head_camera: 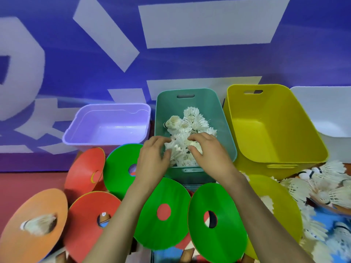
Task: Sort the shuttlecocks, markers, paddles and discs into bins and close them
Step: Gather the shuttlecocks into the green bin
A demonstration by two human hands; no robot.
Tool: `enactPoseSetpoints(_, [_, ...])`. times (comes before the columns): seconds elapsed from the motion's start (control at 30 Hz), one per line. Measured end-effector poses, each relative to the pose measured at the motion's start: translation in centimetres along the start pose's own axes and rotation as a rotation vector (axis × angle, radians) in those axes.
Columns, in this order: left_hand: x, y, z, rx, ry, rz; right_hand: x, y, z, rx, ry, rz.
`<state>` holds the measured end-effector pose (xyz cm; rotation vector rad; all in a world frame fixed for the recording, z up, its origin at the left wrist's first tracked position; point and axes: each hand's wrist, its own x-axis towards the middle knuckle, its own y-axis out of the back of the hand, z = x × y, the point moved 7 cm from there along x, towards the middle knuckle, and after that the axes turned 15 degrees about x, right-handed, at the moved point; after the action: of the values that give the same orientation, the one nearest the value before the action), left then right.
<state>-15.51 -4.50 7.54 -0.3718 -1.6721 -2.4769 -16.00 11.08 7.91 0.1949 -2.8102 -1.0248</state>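
A teal bin [226, 130] in the middle holds a heap of white shuttlecocks [187, 122]. Both my hands are over its near end. My left hand [152, 160] and my right hand [207, 150] curl round a bunch of shuttlecocks [179, 150] between them, inside the bin. More shuttlecocks [321, 188] lie loose at the right. Flat discs with centre holes lie in front: green discs [165, 211], red discs [85, 171], an orange disc [36, 224] with a shuttlecock in its hole, and a yellow disc [279, 204].
A purple bin [106, 126] stands left of the teal one and a yellow bin [273, 126] right of it; nothing shows inside either. A white bin [326, 111] is at the far right. A blue and white wall rises behind.
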Motion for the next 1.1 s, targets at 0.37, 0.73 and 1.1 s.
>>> enactPoseSetpoints(0.37, [-9.6, 5.9, -13.0, -0.093, 0.160, 0.178, -2.8, -10.9, -12.0, 0.044, 0.285, -0.119])
enactPoseSetpoints(0.73, [-22.5, 7.9, -30.4, -0.001, 0.667, 0.061, -7.2, -30.7, -17.5, -0.047, 0.384, -0.493])
enactPoseSetpoints(1.1, [-21.8, 7.0, -36.5, 0.021, 0.554, -0.024, -6.4, -39.6, -20.2, -0.287, 0.422, -0.485])
